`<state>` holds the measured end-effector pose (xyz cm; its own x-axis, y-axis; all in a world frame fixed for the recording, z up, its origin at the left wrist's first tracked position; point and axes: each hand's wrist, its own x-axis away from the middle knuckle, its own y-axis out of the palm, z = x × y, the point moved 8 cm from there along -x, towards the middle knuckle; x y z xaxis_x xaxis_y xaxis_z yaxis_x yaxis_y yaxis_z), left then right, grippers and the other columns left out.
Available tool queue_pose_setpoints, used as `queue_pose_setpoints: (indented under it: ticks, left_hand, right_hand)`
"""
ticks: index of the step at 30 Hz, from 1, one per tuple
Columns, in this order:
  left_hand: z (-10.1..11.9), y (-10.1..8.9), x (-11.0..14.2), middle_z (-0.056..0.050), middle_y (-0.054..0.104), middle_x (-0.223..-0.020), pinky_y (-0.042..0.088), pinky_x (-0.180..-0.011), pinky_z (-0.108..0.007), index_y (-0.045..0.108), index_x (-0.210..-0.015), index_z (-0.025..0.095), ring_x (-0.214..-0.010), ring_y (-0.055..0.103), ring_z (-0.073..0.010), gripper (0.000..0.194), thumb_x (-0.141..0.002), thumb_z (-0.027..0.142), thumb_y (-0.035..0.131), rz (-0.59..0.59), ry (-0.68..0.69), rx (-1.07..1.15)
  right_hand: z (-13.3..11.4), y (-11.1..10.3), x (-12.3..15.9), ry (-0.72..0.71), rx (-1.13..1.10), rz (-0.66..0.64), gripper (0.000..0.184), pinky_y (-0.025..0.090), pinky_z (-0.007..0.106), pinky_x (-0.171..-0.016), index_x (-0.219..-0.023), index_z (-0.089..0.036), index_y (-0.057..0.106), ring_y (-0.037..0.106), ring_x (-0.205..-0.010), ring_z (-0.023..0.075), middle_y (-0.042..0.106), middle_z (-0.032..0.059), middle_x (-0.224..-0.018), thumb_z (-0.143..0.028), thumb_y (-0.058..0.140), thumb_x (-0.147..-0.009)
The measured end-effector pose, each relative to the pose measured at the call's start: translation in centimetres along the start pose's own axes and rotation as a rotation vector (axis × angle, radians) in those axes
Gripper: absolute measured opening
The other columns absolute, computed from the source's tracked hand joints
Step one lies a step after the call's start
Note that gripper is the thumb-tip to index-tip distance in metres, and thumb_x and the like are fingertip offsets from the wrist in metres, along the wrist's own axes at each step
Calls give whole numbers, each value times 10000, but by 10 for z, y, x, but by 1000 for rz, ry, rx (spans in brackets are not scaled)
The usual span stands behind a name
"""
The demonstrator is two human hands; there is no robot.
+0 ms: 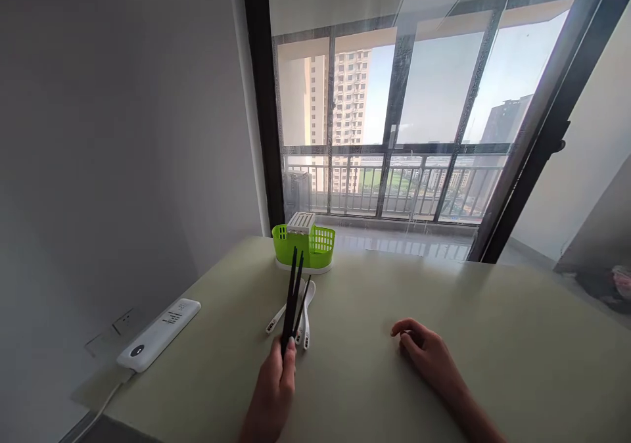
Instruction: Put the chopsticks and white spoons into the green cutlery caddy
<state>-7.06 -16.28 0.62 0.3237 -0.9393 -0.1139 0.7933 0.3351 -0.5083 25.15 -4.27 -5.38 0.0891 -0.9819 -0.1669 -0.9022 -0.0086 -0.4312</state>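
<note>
My left hand [276,380] is closed round a bundle of black chopsticks [294,298], which point up and away toward a green slotted cutlery holder [304,244] with a white insert on top. Under the chopsticks, white spoons [305,311] lie flat on the pale green table [493,338] just in front of the holder. My right hand [426,351] rests on the table to the right, fingers curled loosely inward, nothing visible in it.
A white power strip [158,333] lies along the table's left edge by a grey wall with a socket [124,320]. Behind the table a glass sliding door [404,114] shows a railed balcony and tall buildings.
</note>
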Motion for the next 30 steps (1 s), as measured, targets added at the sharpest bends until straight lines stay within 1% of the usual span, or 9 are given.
queue_pose_setpoints:
  ticks: [5, 8, 12, 14, 17, 19, 21, 25, 30]
  left_hand:
    - [42, 67, 18, -86, 706, -872, 511, -797, -313, 584, -1226, 145, -807, 672, -224, 467, -1018, 463, 311, -239, 53, 54]
    - [49, 90, 21, -114, 739, -972, 500, -785, -300, 559, -1277, 161, -876, 704, -227, 419, -1041, 347, 267, -310, 32, -93]
    - [45, 104, 17, -157, 714, -1228, 512, -863, -320, 503, -1404, 175, -1094, 702, -254, 433, -1040, 254, 283, -288, -16, -417]
    - [42, 112, 16, -179, 693, -1274, 531, -850, -331, 481, -1448, 161, -1104, 708, -275, 454, -1040, 226, 293, -293, -15, -563]
    - [41, 125, 18, -213, 695, -1232, 566, -799, -336, 510, -1453, 131, -1003, 744, -289, 462, -1033, 178, 322, -284, 27, -713]
    - [42, 130, 20, -223, 686, -1225, 587, -783, -340, 533, -1448, 129, -952, 755, -289, 453, -1036, 193, 356, -257, 61, -755]
    - [44, 134, 23, -225, 676, -1233, 602, -783, -351, 529, -1461, 134, -939, 755, -293, 458, -1025, 203, 407, -242, 85, -784]
    - [47, 141, 27, -221, 660, -1254, 607, -816, -383, 491, -1495, 135, -985, 735, -315, 574, -925, 124, 558, -296, 121, -856]
    - [50, 144, 28, -206, 651, -1282, 585, -833, -364, 499, -1493, 163, -1061, 705, -309, 581, -916, 120, 559, -318, 151, -853]
  right_hand:
    - [-9, -4, 2, -30, -95, 12, 266, 499, 294, -705, -1046, -241, 639, 657, -726, 174, 727, 24, -1029, -384, 508, -864]
    - [-14, -6, 4, -38, -51, 50, 302, 520, 288, -685, -1105, -237, 637, 663, -741, 170, 719, 43, -1084, -371, 527, -858]
    - [-20, -3, 6, -122, 40, 65, 340, 544, 298, -700, -1157, -215, 635, 646, -705, 153, 690, 86, -1167, -387, 496, -899]
    - [-20, -1, 6, -168, 98, 61, 375, 556, 316, -752, -1225, -220, 617, 656, -742, 157, 668, 96, -1222, -378, 477, -915]
    - [-19, 3, 6, -240, 181, 37, 481, 543, 363, -932, -1397, -271, 531, 673, -1029, 203, 605, 86, -1369, -351, 475, -925]
    - [-18, 8, 7, -297, 219, 7, 543, 481, 394, -1066, -1485, -300, 455, 579, -1272, 225, 539, 72, -1474, -347, 463, -944]
    - [-18, 13, 8, -330, 257, -26, 557, 416, 423, -1145, -1526, -313, 416, 483, -1394, 233, 484, 64, -1540, -366, 440, -973]
    - [-15, 18, 8, -322, 336, -55, 522, 386, 469, -1173, -1515, -328, 451, 441, -1436, 251, 442, 54, -1586, -426, 420, -1003]
    - [-15, 18, 8, -338, 354, -39, 530, 402, 459, -1168, -1509, -307, 468, 452, -1430, 249, 451, 60, -1582, -412, 438, -990]
